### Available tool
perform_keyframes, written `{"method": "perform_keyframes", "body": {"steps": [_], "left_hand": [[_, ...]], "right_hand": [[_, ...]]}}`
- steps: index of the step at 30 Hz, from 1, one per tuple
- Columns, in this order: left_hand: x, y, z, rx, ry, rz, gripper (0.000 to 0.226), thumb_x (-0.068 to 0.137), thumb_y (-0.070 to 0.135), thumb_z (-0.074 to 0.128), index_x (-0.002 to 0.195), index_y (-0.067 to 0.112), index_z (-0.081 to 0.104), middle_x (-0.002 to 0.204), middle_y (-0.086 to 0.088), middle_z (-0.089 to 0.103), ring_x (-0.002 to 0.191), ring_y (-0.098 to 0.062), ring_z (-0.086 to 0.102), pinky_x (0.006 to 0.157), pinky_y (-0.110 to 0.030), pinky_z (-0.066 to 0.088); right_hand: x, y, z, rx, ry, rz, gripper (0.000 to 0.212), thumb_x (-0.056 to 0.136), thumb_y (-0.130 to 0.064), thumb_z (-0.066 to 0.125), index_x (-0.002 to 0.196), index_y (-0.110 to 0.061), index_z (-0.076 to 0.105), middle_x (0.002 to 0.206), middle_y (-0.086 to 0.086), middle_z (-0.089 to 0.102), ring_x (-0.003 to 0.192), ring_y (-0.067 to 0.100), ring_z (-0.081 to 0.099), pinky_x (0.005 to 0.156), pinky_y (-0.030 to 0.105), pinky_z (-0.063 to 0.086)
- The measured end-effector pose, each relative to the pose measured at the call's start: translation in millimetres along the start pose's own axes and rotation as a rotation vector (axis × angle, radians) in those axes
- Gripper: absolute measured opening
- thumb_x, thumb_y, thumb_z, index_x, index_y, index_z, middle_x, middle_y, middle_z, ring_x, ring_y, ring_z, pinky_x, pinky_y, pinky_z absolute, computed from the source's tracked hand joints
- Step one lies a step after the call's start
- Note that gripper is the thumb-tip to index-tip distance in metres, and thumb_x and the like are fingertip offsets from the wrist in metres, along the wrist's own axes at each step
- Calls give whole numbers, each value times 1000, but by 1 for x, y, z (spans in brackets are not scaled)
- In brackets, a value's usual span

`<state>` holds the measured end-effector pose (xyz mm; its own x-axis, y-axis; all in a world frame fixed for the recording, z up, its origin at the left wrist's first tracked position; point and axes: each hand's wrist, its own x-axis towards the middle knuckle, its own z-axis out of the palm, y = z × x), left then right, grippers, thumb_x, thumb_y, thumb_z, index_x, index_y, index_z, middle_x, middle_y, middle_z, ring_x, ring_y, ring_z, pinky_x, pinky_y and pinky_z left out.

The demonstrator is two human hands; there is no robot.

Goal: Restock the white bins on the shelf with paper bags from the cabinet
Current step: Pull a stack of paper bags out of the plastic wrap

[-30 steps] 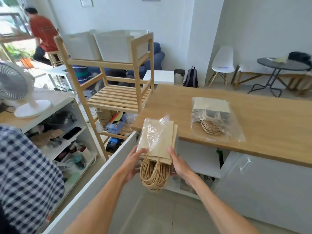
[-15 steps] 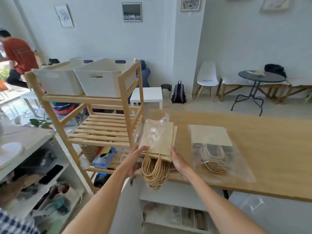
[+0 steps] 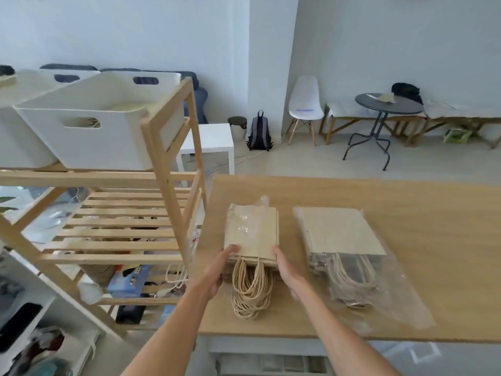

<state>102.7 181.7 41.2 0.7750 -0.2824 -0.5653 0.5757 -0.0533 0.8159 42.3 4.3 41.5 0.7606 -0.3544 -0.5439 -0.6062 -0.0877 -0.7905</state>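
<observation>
A stack of brown paper bags (image 3: pixel 253 234) with rope handles, partly in clear plastic wrap, sits above the wooden table (image 3: pixel 406 213), held from both sides. My left hand (image 3: pixel 217 270) grips its left edge and my right hand (image 3: pixel 287 270) grips its right edge. A second pack of paper bags (image 3: pixel 341 234) in clear plastic lies flat on the table to the right. Two white bins (image 3: pixel 108 142) stand on the top of the wooden shelf (image 3: pixel 162 147) at the left; the nearer one shows some contents through its handle slot.
The shelf's slatted middle level (image 3: pixel 122 229) sits just left of the table. A white cabinet (image 3: pixel 24 321) with clutter is at the lower left. Across the room are a white side table (image 3: pixel 211 142), backpack (image 3: pixel 259 131), white chair (image 3: pixel 305 104) and round dark table (image 3: pixel 387 104).
Both hands have carried the bag stack up and forward, from below the table edge to over the tabletop. The view has moved closer to the shelf and table.
</observation>
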Motion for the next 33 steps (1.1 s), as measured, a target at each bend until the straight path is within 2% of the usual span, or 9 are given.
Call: {"method": "perform_keyframes", "body": {"steps": [4, 7, 8, 10, 12, 15, 22, 26, 33], "left_hand": [[-1, 7, 2, 78, 2, -51, 84, 59, 61, 77, 128, 15, 60, 139, -27, 56, 118, -39, 59, 101, -44, 45], [-2, 22, -9, 97, -27, -117, 78, 69, 53, 80, 127, 5, 58, 89, -14, 65, 75, -23, 57, 76, -31, 47], [0, 27, -13, 126, -24, -122, 83, 65, 54, 83, 128, 4, 57, 88, -11, 60, 74, -20, 53, 73, -30, 46], [1, 38, -18, 206, -30, -106, 98, 58, 59, 85, 135, 8, 51, 112, -12, 57, 96, -23, 55, 90, -34, 47], [-1, 47, -19, 216, -41, -62, 94, 69, 58, 81, 142, 11, 45, 136, -14, 52, 124, -29, 50, 110, -41, 40], [-6, 53, -15, 223, -22, -35, 87, 77, 53, 79, 145, 12, 43, 149, -13, 46, 135, -31, 44, 113, -42, 35], [25, 27, -18, 238, -40, -98, 119, 37, 74, 89, 136, 19, 52, 129, -7, 65, 120, -29, 59, 113, -48, 40], [17, 32, -15, 227, -47, -102, 108, 42, 72, 89, 132, 23, 54, 120, -4, 70, 113, -26, 64, 107, -47, 47], [18, 34, -13, 214, -86, -88, 86, 58, 62, 87, 126, 19, 57, 108, -9, 77, 99, -25, 73, 85, -42, 61]], "right_hand": [[1, -1, -1, 89, -7, 31, 84, 92, -74, 36, 156, -20, 34, 163, 5, 31, 147, 27, 33, 117, 44, 26], [-9, -15, -7, 154, 135, -3, 87, 90, -71, 48, 157, -18, 32, 163, 6, 31, 146, 29, 35, 117, 47, 29], [-11, -22, -12, 161, 214, -47, 81, 93, -63, 51, 157, -16, 31, 163, 7, 32, 146, 30, 35, 117, 47, 31], [-16, -41, -23, 138, 300, -125, 67, 100, -48, 50, 155, -13, 33, 161, 7, 36, 145, 29, 37, 118, 47, 33], [-19, -58, -29, 124, 207, -175, 56, 103, -40, 46, 150, -11, 41, 152, 6, 48, 138, 27, 45, 117, 47, 34], [-4, -63, -27, 30, 20, -165, 67, 88, -56, 48, 140, -15, 54, 142, -1, 58, 127, 21, 53, 114, 49, 39], [-9, -72, -16, -67, -33, -37, 64, 97, -45, 50, 151, -12, 40, 158, 8, 39, 143, 29, 39, 115, 45, 30], [3, -73, -15, -126, 43, -36, 61, 94, -43, 54, 143, -8, 47, 141, 8, 54, 122, 26, 53, 106, 40, 43], [8, -86, -11, -46, -63, 99, 64, 99, -39, 53, 152, -9, 34, 161, 11, 33, 145, 30, 34, 116, 42, 29]]}}
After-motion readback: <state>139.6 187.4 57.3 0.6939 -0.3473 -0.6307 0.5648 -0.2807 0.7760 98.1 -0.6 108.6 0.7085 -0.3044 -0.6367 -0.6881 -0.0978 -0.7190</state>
